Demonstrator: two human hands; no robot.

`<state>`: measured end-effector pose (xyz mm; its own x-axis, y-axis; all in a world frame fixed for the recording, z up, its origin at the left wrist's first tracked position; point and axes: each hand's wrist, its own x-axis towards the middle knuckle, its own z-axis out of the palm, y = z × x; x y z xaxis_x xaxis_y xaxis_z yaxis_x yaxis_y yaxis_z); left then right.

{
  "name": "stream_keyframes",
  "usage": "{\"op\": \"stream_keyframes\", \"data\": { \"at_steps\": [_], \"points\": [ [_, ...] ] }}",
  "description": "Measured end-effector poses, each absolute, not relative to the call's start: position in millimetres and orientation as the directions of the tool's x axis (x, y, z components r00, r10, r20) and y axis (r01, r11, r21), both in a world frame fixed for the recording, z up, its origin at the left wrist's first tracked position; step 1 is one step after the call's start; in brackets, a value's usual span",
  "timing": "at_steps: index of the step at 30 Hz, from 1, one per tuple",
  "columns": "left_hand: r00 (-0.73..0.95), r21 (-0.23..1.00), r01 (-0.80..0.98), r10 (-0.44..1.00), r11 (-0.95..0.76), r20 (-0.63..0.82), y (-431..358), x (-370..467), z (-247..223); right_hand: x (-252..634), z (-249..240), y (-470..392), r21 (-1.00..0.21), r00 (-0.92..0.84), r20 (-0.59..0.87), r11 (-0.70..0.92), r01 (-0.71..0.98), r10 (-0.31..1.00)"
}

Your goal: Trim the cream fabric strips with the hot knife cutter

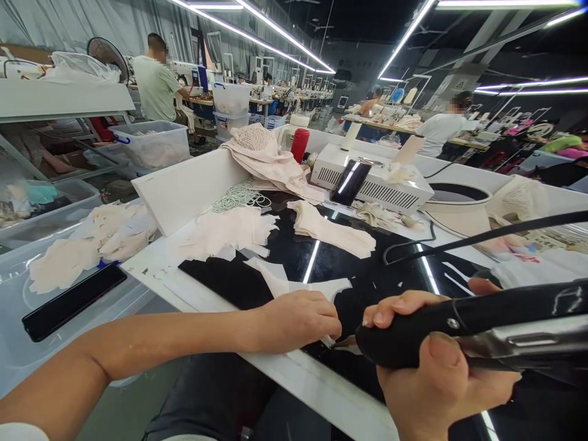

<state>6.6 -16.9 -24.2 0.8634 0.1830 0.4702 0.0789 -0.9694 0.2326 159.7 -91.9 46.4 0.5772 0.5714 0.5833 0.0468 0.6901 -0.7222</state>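
My left hand (301, 318) reaches over the near edge of the black glossy tabletop (248, 285). Its fingers are curled down on a thin white fabric piece (271, 269), whose end pokes out below the fingertips. My right hand (427, 373) is wrapped round a black handheld tool (404, 334) with a rounded end, a screw and a silver metal part; its exact kind is unclear. A narrow brownish tip shows between the tool and my left fingers. Beyond lie a spread pile of pale fabric pieces (225, 233) and a neater stack of cream pieces (333, 231).
A black cable (505, 231) loops above the right side. Behind stand a white vented box (372, 180), a phone (351, 182), a red bottle (300, 145) and a cream visor (457, 205). At left a plastic bin (138, 306) holds fabric and another phone (73, 300). People work further back.
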Motion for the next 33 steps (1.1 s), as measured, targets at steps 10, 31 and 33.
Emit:
{"op": "stream_keyframes", "data": {
  "at_steps": [10,31,33],
  "points": [
    [0.884,0.156,0.027,0.096,-0.987,0.457,-13,-7,-26,163,44,-91,-0.717,0.571,0.575,0.697,0.007,0.586],
    [0.883,0.105,-0.033,0.02,-0.994,0.469,-8,-16,-32,162,55,-90,-0.745,0.648,0.544,0.662,0.082,0.532],
    [0.881,0.1,-0.028,0.022,-0.995,0.472,-9,-16,-33,161,56,-88,-0.747,0.657,0.542,0.658,0.092,0.523]
  ]
}}
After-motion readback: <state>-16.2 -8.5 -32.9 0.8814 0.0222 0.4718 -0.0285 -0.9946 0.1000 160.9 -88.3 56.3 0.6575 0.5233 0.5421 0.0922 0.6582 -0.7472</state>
